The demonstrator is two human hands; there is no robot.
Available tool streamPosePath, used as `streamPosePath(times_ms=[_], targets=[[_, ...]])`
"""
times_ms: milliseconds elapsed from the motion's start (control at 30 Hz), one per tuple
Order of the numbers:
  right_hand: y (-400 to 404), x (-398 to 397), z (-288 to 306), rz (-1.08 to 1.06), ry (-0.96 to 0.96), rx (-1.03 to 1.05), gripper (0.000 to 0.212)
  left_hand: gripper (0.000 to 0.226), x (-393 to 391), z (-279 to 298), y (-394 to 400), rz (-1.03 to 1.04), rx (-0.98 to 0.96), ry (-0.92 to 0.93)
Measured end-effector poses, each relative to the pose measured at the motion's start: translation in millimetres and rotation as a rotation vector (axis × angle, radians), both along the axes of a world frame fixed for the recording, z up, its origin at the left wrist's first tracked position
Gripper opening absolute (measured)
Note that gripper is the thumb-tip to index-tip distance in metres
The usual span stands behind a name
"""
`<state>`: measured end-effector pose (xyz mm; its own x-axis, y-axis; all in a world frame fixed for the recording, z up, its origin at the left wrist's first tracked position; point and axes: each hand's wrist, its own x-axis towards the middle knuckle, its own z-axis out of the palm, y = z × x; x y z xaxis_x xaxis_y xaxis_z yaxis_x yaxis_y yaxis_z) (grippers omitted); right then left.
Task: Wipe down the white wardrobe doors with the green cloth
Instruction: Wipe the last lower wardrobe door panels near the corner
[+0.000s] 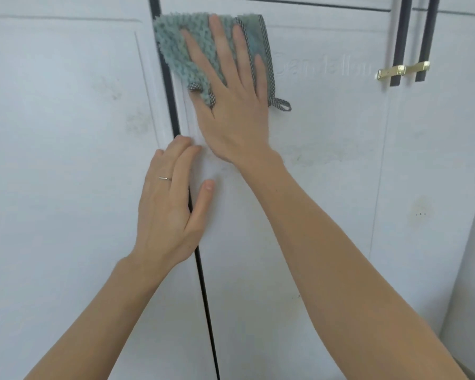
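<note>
Right hand (231, 105) is flat on the cloth (176, 48), fingers (220, 37) straight and spread, pinning it against the middle door (299, 215) high up near the top of the panel. The cloth is green and nubbly, edged with a checked trim, and its left edge laps over the dark gap (200, 270) between this door and the left door (61, 160). A small checked loop (281, 104) hangs off the cloth's lower right corner, just beside the hand. One fold of cloth pokes up between the thumb and the forefinger. Left hand (170, 204) sits lower, palm against the wardrobe, straddling the gap: the fingers lie relaxed and slightly bent on the left door's edge, the thumb out on the middle door. It holds nothing. A thin ring (165, 178) shows on one finger. The two hands are close, left fingertips just beside the heel of the right hand. Faint grey smudges mark the left door and the middle door below the cloth. Raised lettering (321, 68) sits to the right of the cloth, too blurred to read. Further right, two dark vertical handles (399, 39) with brass ends (392, 72) stand side by side.
</note>
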<state>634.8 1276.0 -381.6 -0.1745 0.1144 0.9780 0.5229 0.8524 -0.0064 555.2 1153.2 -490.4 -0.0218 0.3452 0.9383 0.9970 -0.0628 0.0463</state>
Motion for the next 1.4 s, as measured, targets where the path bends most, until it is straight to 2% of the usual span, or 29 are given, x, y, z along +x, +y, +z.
streamPosePath(times_ms=[67,200,300,333,400,500,567,600,667,733,800,867,933,1000,1067,1133,1200,1300,1400], targets=[[29,20,-10,0.036,0.072,-0.108,0.06,0.048,0,2,2,0.004,0.007,-0.001],[91,72,-24,0.025,0.307,-0.457,0.064,0.052,1,-1,4,0.003,-0.009,0.008],[91,73,-18,0.011,0.38,-0.586,0.062,0.053,5,-1,5,0.005,-0.004,0.0],[82,64,-14,-0.025,0.369,-0.561,0.062,0.053,7,0,5,0.01,-0.005,-0.003],[55,40,-11,-0.073,0.288,-0.355,0.065,0.052,9,1,5,0.022,-0.005,-0.008],[11,10,-20,-0.017,-0.003,-0.017,0.062,0.047,10,11,10,0.046,0.024,0.01],[9,15,-20,0.034,-0.134,0.099,0.059,0.046,8,21,15,0.08,0.055,0.043],[20,24,-14,0.041,-0.134,0.124,0.059,0.047,7,25,18,0.097,0.068,0.053],[60,49,3,0.033,-0.036,0.03,0.061,0.049,5,31,22,0.109,0.089,0.061],[104,82,19,0.005,0.141,-0.185,0.066,0.049,5,31,22,0.099,0.093,0.063],[128,109,26,0.091,0.322,-0.395,0.07,0.048,5,29,23,0.081,0.072,0.053],[131,113,25,0.15,0.415,-0.478,0.068,0.046,3,28,22,0.064,0.063,0.057],[118,97,20,0.084,0.422,-0.474,0.064,0.046,3,29,21,0.048,0.061,0.052],[93,72,7,0.03,0.363,-0.358,0.063,0.048,3,29,19,0.038,0.058,0.028],[58,41,-24,0.073,0.196,-0.17,0.063,0.049,3,29,18,0.023,0.061,-0.005],[22,24,-61,0.108,-0.057,-0.005,0.061,0.047,5,29,19,0.003,0.074,-0.026],[18,28,-81,0.138,-0.178,0.079,0.058,0.045,5,28,20,-0.006,0.088,-0.028],[69,58,-68,0.097,-0.055,0.008,0.057,0.044,6,28,22,-0.009,0.092,-0.04],[117,102,-64,0.101,0.279,-0.32,0.061,0.046,7,28,23,0.0,0.082,-0.045]])
